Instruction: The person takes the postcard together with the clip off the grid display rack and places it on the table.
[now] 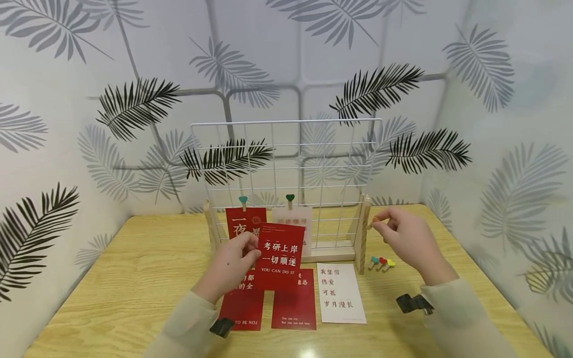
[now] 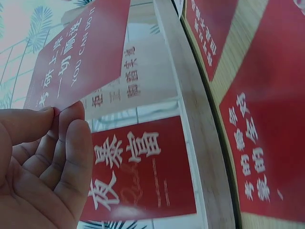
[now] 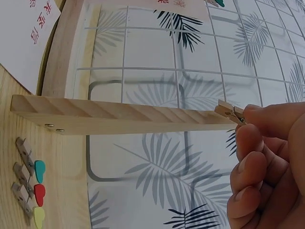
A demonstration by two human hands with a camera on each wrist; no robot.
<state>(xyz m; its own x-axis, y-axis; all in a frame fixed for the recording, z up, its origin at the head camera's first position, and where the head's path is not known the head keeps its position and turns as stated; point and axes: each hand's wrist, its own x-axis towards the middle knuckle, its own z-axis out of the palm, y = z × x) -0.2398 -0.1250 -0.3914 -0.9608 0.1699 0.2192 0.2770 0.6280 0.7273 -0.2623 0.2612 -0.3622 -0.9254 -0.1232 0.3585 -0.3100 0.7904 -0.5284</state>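
My left hand pinches a red card by its left edge, with white lettering and "YOU CAN DO IT" on it. The card hangs in front of the white wire grid rack, apart from it. Between thumb and forefinger my right hand grips a small wooden clothespin, to the right of the rack's wooden post. Heart-topped pegs hold a red card and a pale card on the grid. Part of both is hidden behind the held card.
Two red cards and a white card lie on the wooden table before the rack. Right of its base lie several heart pegs, teal, red and yellow. A leaf-patterned curtain stands behind.
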